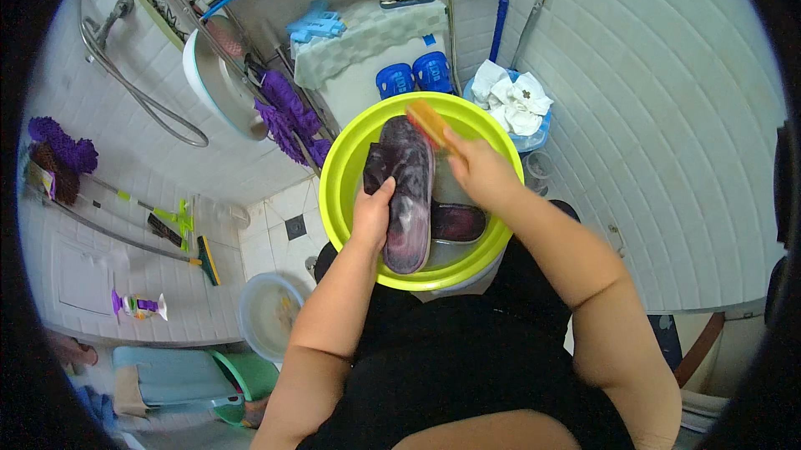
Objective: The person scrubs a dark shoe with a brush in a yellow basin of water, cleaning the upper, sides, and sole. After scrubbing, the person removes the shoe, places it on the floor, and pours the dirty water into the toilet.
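Observation:
A dark slipper (410, 199) with whitish suds on its insole and strap is gripped at its left side by my left hand (373, 215). My right hand (485, 171) holds a scrub brush (432, 127) with a yellowish back and red bristles. The bristles are at the slipper's upper right edge, near the toe. Both hands are over a yellow-green basin (341, 218) with water in it. A second dark slipper (460, 223) lies in the basin to the right, partly hidden behind the first.
A blue bin (529, 140) with white crumpled paper stands right of the basin. Blue slippers (414, 76) sit beyond it. On the left are a light-blue water basin (266, 315), a floor drain (296, 228), purple mop heads (288, 109) and a squeegee (208, 261).

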Motion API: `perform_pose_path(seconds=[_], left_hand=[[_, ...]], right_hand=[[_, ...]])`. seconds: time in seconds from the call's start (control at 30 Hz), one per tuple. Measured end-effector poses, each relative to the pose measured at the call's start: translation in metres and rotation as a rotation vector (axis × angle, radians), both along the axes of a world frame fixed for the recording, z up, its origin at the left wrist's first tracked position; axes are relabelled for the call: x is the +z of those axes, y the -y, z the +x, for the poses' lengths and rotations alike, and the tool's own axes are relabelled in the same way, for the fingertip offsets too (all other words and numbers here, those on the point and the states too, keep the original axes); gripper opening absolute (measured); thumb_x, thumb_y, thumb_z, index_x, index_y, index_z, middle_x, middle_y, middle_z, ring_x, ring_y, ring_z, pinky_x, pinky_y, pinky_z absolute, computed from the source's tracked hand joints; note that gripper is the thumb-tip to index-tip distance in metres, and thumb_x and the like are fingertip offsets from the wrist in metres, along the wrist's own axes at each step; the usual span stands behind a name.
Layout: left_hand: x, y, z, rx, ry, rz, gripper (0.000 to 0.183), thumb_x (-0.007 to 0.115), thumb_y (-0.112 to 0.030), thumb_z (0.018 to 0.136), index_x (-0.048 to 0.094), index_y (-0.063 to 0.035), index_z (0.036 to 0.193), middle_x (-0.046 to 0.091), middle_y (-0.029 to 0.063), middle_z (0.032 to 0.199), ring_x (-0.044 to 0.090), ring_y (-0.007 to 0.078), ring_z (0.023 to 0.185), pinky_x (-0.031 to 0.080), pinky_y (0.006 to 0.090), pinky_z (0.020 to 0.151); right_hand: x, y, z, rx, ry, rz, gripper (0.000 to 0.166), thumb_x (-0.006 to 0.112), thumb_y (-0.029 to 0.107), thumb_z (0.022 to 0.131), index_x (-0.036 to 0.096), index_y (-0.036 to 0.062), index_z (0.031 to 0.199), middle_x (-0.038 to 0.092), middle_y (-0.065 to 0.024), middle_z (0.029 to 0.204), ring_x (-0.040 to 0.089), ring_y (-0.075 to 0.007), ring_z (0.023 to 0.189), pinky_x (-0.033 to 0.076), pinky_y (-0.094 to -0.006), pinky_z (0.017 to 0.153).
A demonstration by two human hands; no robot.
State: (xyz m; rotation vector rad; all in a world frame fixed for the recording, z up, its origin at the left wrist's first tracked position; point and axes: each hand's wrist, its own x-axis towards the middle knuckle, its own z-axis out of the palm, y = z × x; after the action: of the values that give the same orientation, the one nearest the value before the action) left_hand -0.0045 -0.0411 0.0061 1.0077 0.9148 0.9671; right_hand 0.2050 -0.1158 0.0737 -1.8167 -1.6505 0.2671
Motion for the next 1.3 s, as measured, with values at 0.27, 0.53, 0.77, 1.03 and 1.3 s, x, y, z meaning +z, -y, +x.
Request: perform_pose_path(seconds=[0.27,0.53,0.77,1.03,1.3], left_hand=[[0.020,0.014,0.006,0.112,-0.318,0.165,0.037,0.051,-0.023,0.098,0.053,0.0023,0.124,0.062,0.0135,0.113,0.059,0.0253,0.103,0.043,0.0360,0.093],[0.011,0.007,0.001,0.116,-0.339,0.195,0.040,0.049,-0.026,0.098,0.053,0.0023,0.125,0.062,0.0121,0.117,0.058,0.0232,0.104,0.042,0.0341,0.094],[0.005,0.002,0.005,0.180,-0.407,0.208,0.040,0.047,-0.030,0.099,0.056,0.0035,0.119,0.064,0.0147,0.107,0.062,0.0257,0.095,0.045,0.0349,0.088],[0.019,0.005,0.005,0.413,-0.262,0.133,0.047,0.043,-0.033,0.101,0.046,0.0060,0.128,0.057,0.0163,0.122,0.056,0.0258,0.108,0.042,0.0358,0.095],[0.012,0.003,0.003,-0.104,0.194,0.103,0.040,0.057,-0.004,0.087,0.047,-0.0004,0.125,0.059,0.0106,0.117,0.056,0.0199,0.109,0.043,0.0338,0.094]], right_hand=[[-0.016,0.052,-0.024,0.103,0.091,-0.201,0.047,0.057,0.025,0.089,0.050,0.0222,0.135,0.056,-0.0193,0.092,0.063,-0.0382,0.078,0.052,-0.0478,0.069],[-0.014,0.052,-0.047,0.194,0.127,-0.175,0.044,0.058,0.023,0.088,0.054,0.0216,0.132,0.058,-0.0194,0.093,0.063,-0.0378,0.072,0.052,-0.0478,0.065],[-0.022,0.023,-0.038,0.118,0.031,-0.124,0.045,0.057,0.025,0.088,0.053,0.0213,0.133,0.058,-0.0196,0.091,0.063,-0.0380,0.075,0.052,-0.0483,0.068],[-0.007,0.054,-0.053,0.225,0.086,-0.168,0.047,0.060,0.025,0.087,0.053,0.0228,0.134,0.056,-0.0168,0.089,0.062,-0.0358,0.073,0.052,-0.0444,0.065],[-0.019,0.040,-0.038,0.129,-0.089,-0.110,0.047,0.057,0.024,0.089,0.051,0.0228,0.135,0.058,-0.0184,0.094,0.062,-0.0380,0.082,0.051,-0.0455,0.074]])
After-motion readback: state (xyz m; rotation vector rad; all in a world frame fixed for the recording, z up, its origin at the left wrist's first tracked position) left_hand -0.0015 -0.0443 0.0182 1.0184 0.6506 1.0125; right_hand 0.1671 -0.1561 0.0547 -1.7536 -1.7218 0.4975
